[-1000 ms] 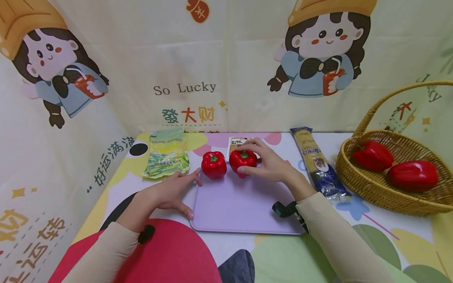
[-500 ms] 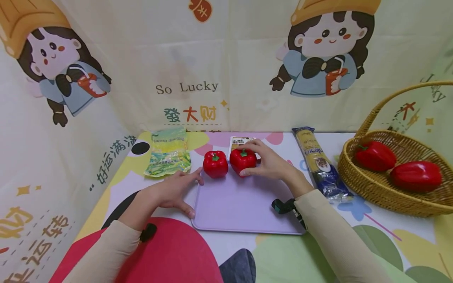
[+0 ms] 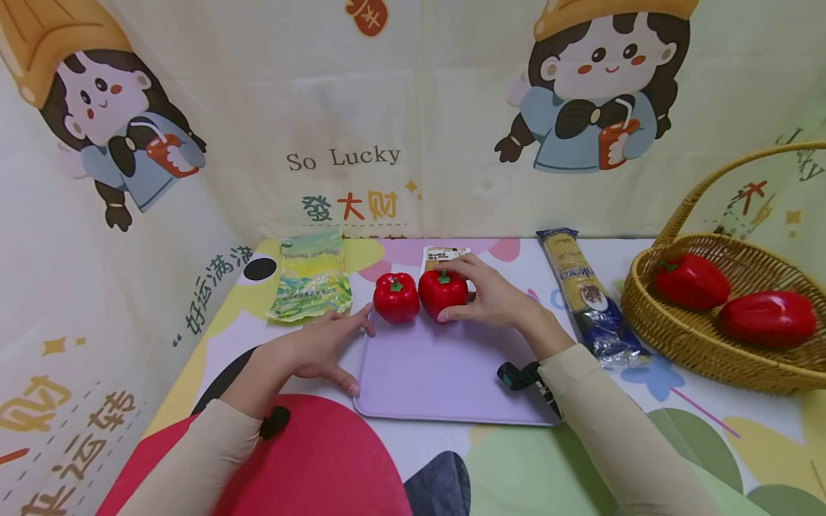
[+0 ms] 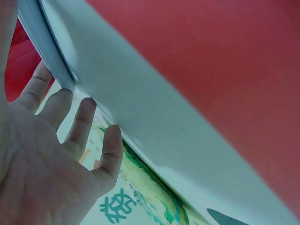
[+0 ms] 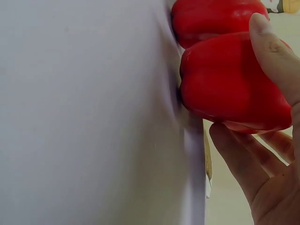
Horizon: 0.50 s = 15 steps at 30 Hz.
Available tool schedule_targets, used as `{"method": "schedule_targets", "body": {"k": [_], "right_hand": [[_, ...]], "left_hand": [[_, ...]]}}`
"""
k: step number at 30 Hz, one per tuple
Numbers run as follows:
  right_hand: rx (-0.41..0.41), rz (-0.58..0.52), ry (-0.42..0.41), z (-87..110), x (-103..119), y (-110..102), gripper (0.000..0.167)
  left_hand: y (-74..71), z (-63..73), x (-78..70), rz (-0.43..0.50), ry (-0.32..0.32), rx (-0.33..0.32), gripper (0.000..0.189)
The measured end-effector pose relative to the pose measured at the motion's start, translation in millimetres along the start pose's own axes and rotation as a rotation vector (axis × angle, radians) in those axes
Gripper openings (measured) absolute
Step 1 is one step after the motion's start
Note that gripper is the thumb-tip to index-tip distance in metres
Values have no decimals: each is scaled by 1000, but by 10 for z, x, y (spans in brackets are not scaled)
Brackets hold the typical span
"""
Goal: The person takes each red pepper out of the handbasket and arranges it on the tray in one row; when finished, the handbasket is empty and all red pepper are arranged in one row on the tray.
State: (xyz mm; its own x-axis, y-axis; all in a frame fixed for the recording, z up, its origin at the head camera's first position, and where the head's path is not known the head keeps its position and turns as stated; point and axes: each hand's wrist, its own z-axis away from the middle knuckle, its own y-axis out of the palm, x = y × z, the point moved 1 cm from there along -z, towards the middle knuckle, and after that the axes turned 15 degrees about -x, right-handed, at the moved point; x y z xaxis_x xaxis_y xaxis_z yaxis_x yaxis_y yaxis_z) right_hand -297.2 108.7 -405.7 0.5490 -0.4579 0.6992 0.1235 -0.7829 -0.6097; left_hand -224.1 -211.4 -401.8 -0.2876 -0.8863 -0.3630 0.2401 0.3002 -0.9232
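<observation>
Two red bell peppers stand upright side by side at the back edge of a lilac tray (image 3: 445, 380). My right hand (image 3: 497, 297) holds the right bell pepper (image 3: 442, 295), its thumb at the front and fingers over the far side. In the right wrist view, that pepper stands against the tray's surface, close by the left bell pepper (image 3: 396, 298). My left hand (image 3: 323, 347) lies at the tray's left edge, fingers spread and fairly straight. The left wrist view shows its fingertips (image 4: 112, 133) at the tray's edge.
A wicker basket (image 3: 677, 358) with two more red bell peppers (image 3: 768, 319) stands at the right. Beside it lies a long yellow-and-blue packet (image 3: 584, 294). A yellow-green bag (image 3: 312, 276) lies at the back left. A small card-like packet (image 3: 435, 256) is partly hidden behind the held pepper.
The right bell pepper has come slightly closer to the left one, still in my right hand. My left hand stays at the tray's edge. The head view has shifted slightly.
</observation>
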Motion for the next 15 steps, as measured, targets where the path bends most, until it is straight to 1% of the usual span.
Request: {"method": "schedule_targets", "body": {"k": [4, 9, 15], "right_hand": [[-4, 22, -2, -8, 9, -4, 85], [-1, 38, 35, -9, 33, 8, 95], [-3, 18, 40, -23, 70, 5, 100]], "left_hand": [[2, -10, -5, 0, 1, 6, 89], [-6, -18, -5, -3, -1, 14, 92], [-11, -11, -5, -3, -11, 12, 93]]}}
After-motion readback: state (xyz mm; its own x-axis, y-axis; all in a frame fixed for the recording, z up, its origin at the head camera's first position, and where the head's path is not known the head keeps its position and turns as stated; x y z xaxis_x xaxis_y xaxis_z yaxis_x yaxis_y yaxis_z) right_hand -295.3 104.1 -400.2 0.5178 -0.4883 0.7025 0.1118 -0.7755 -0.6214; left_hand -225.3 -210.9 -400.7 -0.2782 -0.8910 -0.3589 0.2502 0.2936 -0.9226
